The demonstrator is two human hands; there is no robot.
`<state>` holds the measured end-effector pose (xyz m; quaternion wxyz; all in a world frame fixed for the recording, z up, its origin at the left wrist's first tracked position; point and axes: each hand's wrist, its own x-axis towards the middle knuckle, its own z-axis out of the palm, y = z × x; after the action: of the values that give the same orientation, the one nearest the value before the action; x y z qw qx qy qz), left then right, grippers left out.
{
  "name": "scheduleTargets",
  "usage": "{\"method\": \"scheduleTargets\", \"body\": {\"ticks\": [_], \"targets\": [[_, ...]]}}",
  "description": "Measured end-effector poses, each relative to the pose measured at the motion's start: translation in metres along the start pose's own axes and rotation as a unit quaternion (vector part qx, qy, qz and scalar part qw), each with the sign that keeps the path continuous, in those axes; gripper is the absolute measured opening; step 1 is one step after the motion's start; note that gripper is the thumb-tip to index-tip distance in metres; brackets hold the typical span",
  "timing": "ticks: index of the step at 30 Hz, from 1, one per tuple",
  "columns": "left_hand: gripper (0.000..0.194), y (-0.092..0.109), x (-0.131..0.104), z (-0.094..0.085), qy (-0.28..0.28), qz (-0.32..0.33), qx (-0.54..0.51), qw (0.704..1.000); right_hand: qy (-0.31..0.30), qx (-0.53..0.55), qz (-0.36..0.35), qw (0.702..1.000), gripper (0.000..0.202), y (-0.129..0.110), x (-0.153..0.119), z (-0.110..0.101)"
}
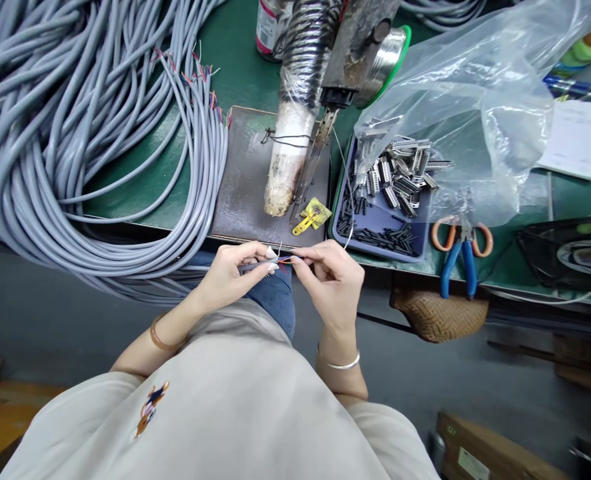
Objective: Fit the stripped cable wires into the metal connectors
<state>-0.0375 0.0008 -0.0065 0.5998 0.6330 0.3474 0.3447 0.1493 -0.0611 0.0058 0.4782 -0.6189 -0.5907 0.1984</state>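
Observation:
Thumb and finger of my left hand (240, 270) pinch the end of a grey cable, just in front of the bench edge. Thin coloured wires (286, 259), blue, orange and red among them, fan out of that end. My right hand (331, 273) has its fingertips closed on the tips of these wires. Just beyond my hands lies a dark square board (245, 173). A yellow clip-like piece (305, 222) rests on it by a yellow pad (319, 209). The soldering iron (311, 157) slants down over the board beside a white-ended hose (290, 150).
Looped grey cables (100, 220) with stripped ends cover the left side. At right, a blue tray (418, 250) holds metal connectors (400, 173) and short black tubes (390, 239), partly under a plastic bag (495, 127). Pliers (459, 267) and scissors (440, 233) overhang the edge. A solder spool (388, 63) stands behind.

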Motion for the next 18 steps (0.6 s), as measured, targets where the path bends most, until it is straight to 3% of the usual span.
{"method": "scheduleTargets", "body": {"ticks": [4, 8, 11, 15, 18], "targets": [[0.02, -0.001, 0.0, 0.003, 0.021, 0.001, 0.032, 0.999, -0.004, -0.097, -0.102, 0.99, 0.01, -0.005, 0.0, -0.002], [0.029, 0.0, -0.002, 0.008, 0.033, 0.031, 0.065, 0.997, 0.014, -0.105, -0.132, 0.986, 0.011, -0.006, -0.004, 0.005], [0.021, 0.002, -0.003, 0.009, 0.029, 0.041, 0.071, 0.996, 0.024, -0.067, -0.076, 0.995, 0.012, -0.004, -0.007, 0.012], [0.016, 0.004, -0.002, 0.009, 0.019, -0.014, 0.029, 0.999, -0.021, 0.016, 0.056, 0.998, 0.017, -0.003, -0.007, 0.015], [0.013, 0.006, 0.001, 0.012, 0.052, -0.04, 0.002, 0.998, -0.025, 0.019, 0.064, 0.997, 0.019, -0.004, -0.006, 0.015]]}}
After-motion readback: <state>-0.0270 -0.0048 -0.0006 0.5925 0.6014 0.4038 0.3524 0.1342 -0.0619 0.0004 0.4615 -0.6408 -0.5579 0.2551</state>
